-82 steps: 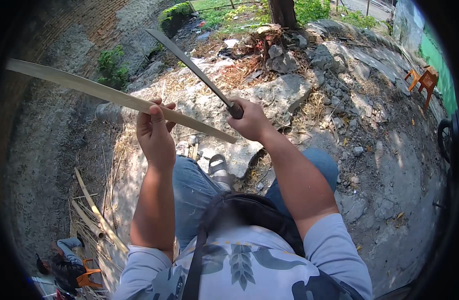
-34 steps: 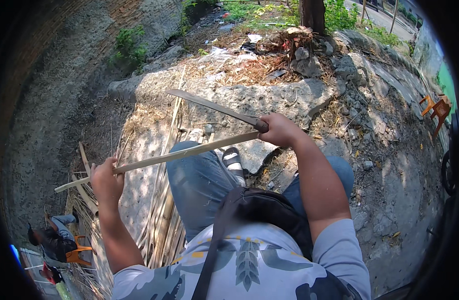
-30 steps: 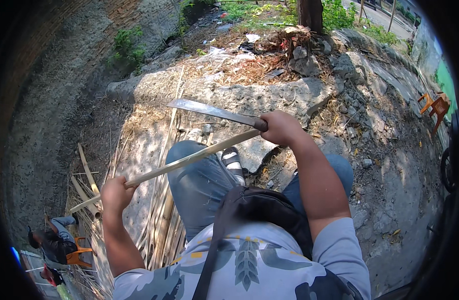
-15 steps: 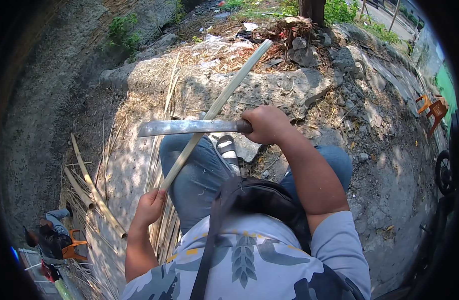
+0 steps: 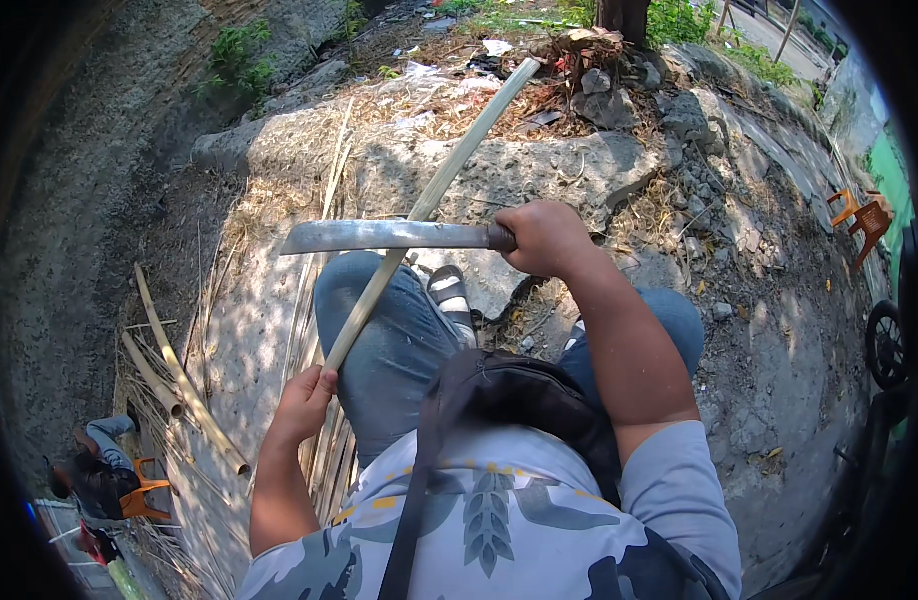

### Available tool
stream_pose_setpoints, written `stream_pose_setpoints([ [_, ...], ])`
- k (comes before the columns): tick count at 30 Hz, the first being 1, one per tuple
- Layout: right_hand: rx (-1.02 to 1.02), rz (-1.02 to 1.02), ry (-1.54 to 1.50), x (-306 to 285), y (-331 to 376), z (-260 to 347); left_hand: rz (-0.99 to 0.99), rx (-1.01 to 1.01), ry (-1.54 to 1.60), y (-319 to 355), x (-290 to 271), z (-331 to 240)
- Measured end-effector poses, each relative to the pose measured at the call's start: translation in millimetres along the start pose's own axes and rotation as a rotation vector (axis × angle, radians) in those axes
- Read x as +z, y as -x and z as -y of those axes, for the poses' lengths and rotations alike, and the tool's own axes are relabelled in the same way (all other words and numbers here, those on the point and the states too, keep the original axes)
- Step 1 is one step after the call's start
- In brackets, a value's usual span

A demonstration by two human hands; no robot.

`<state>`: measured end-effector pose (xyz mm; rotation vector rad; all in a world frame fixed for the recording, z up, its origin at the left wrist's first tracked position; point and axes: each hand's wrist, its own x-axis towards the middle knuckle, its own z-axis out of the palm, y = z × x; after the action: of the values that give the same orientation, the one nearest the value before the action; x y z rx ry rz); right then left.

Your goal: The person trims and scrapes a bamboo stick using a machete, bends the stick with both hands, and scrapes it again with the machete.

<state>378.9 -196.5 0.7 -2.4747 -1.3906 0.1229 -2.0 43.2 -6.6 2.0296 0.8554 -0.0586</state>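
Observation:
A long, pale bamboo strip (image 5: 449,172) slants up and away over my left knee. Its near end is gripped in my left hand (image 5: 301,405), fingers closed round it. My right hand (image 5: 547,238) is wrapped about the dark handle of a machete (image 5: 384,236). The broad grey blade points left and lies across the strip at about its middle, over my left knee. Whether the edge bites into the bamboo cannot be made out.
Thin bamboo strips (image 5: 331,450) lie on the ground beside my left leg. Farther left are thicker bamboo poles (image 5: 184,375) and a person seated on an orange chair (image 5: 147,492). Rubble (image 5: 604,105) and a tree trunk (image 5: 624,20) stand ahead; orange chairs (image 5: 864,222) are at the right.
The machete has moved slightly away from me along the bamboo strip. My left hand and the strip have shifted slightly upward in view.

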Motion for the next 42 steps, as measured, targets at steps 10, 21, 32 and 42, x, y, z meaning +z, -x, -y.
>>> stream_pose_setpoints([
  [10,0.066,0.007,0.03,-4,-1,7,-0.128,0.123,-0.129,-8,12,-9],
  [21,0.308,-0.061,-0.325,-6,3,-39,-0.115,0.127,-0.123,-6,17,-12],
  [32,-0.009,0.032,-0.082,13,-9,4,-0.246,0.247,-0.329,1,21,-20],
  [42,0.397,-0.024,-0.397,10,-4,-55,-0.191,0.216,-0.35,-3,21,-31],
])
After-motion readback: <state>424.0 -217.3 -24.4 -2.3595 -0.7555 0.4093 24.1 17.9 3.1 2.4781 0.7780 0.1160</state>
